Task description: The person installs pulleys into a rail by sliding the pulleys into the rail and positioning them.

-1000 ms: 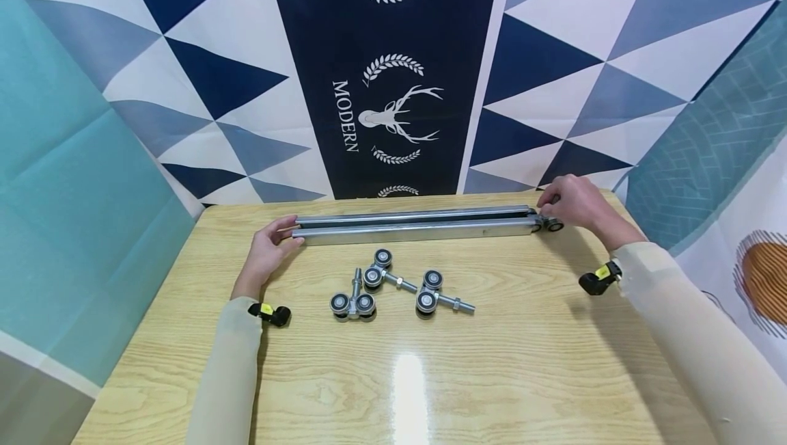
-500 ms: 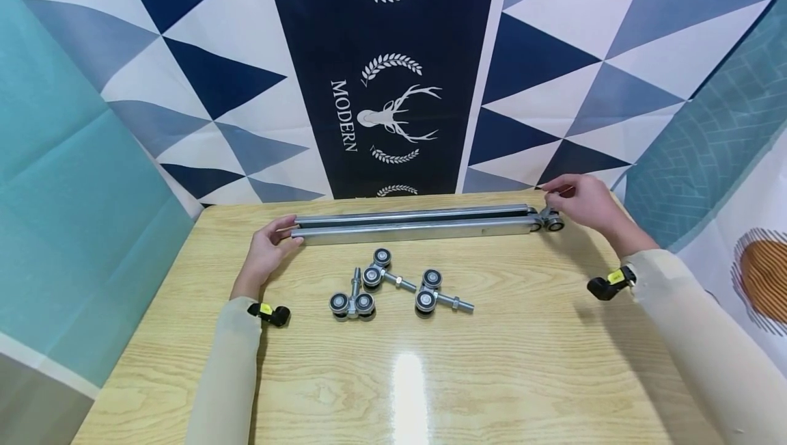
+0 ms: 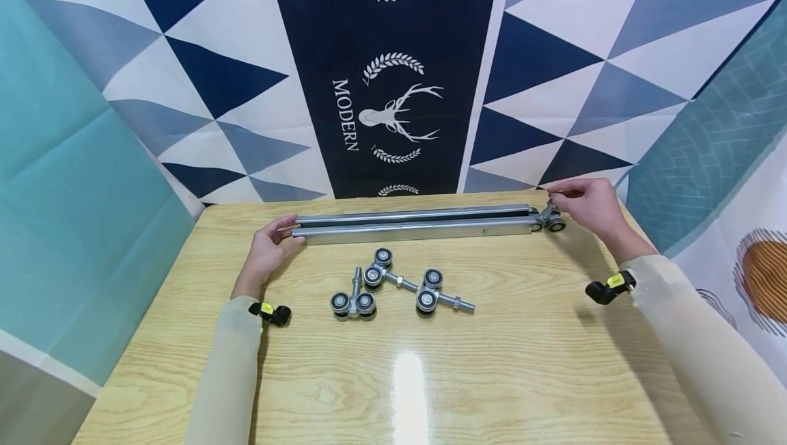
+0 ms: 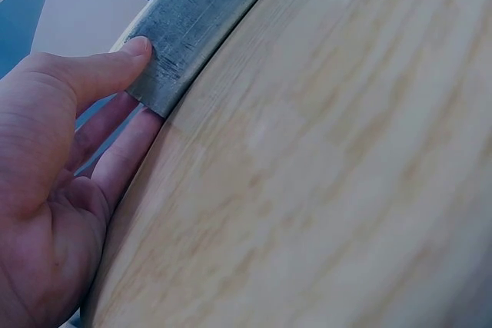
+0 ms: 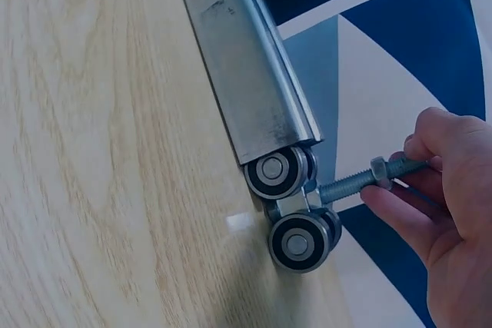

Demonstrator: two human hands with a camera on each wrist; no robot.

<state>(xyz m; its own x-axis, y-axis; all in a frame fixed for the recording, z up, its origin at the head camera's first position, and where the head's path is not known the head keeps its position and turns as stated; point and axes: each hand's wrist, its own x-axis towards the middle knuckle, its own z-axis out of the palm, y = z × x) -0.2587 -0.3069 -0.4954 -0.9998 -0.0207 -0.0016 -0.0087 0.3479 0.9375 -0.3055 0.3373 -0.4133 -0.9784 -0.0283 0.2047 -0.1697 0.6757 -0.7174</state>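
A long silvery metal track (image 3: 418, 230) with a slot along its top lies across the back of the table. At its left end my left hand (image 3: 267, 253) holds it, thumb on the front face and fingers around the end, as the left wrist view shows. My right hand (image 3: 593, 209) is at the other end, pinching the threaded bolt of a roller trolley (image 5: 300, 243) near its nut (image 5: 380, 172). One pair of wheels sits right at the track's open end; the other pair (image 3: 556, 225) is outside it. The bolt points upward, out from between the wheels.
Three more roller trolleys lie in front of the track: one at left (image 3: 353, 303), one in the middle (image 3: 373, 275), one at right (image 3: 426, 301). A patterned cloth wall (image 3: 393, 76) rises behind the wooden table (image 3: 492, 376).
My right hand has shifted slightly to the right and uncovered more of the trolley. The trolley's wheels stay at the track's end. My left hand and the track have not moved.
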